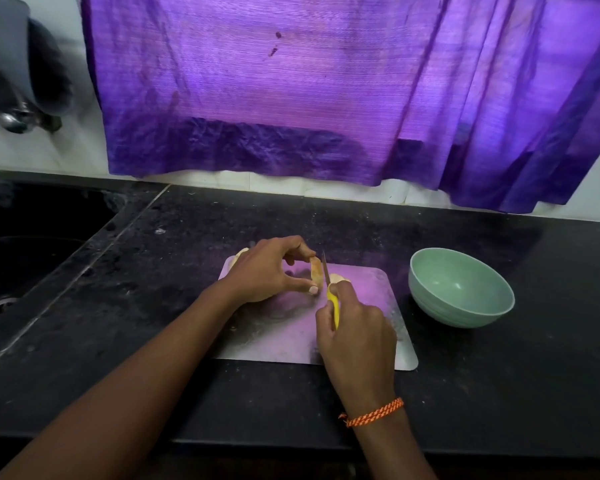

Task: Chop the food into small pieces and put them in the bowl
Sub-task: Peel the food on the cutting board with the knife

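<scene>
On the cutting board [361,306], the left hand [267,271] pinches a pale food piece [315,273] between fingers and thumb. The right hand [355,337] grips a yellow-handled knife [329,289], blade against the piece. A green bowl [461,292] stands right on the dark desk [153,341].

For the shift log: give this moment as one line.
left hand pinches food piece | right hand grips knife, blade beside piece | on cutting board | bowl empty

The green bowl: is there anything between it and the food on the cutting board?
Nothing visible. The bowl sits on the counter just right of the cutting board, and the board's right part between the food piece and the bowl is bare.
</scene>
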The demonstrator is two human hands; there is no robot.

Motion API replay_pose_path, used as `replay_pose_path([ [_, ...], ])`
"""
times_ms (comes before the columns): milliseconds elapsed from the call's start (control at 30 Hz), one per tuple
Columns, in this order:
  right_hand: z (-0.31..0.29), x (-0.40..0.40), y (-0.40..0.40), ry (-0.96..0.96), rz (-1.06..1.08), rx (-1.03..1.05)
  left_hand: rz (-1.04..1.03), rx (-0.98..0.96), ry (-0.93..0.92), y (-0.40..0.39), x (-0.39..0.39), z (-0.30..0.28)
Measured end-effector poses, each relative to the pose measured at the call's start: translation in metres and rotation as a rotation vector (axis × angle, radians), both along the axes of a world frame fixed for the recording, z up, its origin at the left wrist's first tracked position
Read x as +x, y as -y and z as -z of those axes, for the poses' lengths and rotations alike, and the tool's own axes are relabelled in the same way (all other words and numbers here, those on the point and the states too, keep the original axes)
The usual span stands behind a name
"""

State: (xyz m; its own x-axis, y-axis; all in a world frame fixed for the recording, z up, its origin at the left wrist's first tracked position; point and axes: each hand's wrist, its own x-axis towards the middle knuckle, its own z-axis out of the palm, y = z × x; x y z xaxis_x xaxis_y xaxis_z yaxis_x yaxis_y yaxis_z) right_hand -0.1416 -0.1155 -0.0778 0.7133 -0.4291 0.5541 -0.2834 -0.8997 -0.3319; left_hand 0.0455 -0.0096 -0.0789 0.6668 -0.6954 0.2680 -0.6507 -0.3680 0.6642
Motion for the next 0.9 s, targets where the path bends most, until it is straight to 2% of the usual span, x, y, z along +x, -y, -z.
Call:
replay_pose_path([
  [467,0.000,-0.006,0.000,-0.028,-0.069,0.019,-0.023,0.007,0.031,0.003,0.000,0.003],
  [633,-0.002,0.004,0.013,-0.168,-0.093,0.106,-0.016,0.018,0.053,0.005,-0.002,0.002],
  [900,-0.003,-0.004,0.004,-0.048,-0.011,0.099,-0.021,0.004,0.036,0.003,-0.002,0.000],
])
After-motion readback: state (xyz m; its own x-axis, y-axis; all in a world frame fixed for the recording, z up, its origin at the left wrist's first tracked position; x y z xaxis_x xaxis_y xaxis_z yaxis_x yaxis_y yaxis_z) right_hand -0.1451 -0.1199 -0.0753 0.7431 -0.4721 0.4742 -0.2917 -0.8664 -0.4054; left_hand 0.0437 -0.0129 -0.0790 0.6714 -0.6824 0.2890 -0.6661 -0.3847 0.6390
